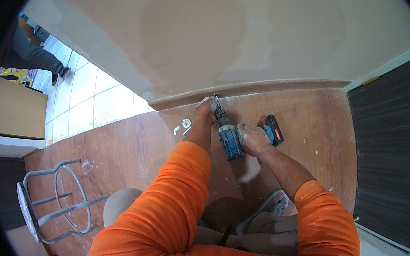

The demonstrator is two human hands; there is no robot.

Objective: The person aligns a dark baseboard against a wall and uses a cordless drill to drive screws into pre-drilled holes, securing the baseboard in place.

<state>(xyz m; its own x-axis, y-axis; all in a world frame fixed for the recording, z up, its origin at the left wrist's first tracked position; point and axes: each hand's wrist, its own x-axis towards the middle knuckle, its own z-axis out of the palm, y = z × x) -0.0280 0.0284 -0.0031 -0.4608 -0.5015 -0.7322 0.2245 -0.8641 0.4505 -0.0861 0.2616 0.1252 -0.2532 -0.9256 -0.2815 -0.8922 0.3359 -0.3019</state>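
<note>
A blue and black cordless drill (pixel 230 139) points away from me, its bit tip against the brown baseboard (pixel 264 90) at the foot of the wall. My right hand (pixel 254 140) is wrapped round its handle, with the battery (pixel 273 130) sticking out to the right. At the drill's front, my left hand (pixel 205 109) is closed beside the bit and close to the baseboard. What its fingers pinch is too small to make out. Left of the drill, a small white ring (pixel 186 123) and a couple of small white pieces (pixel 176 130) lie on the wood-look floor.
A metal stool (pixel 64 208) lies on its side at the left. Beyond the wall's end, a person's leg (pixel 40 55) shows on white tiles (pixel 87 83), near a cardboard box (pixel 18 109). A dark door (pixel 394 138) stands at the right. My sandalled foot (pixel 275 203) is below the drill.
</note>
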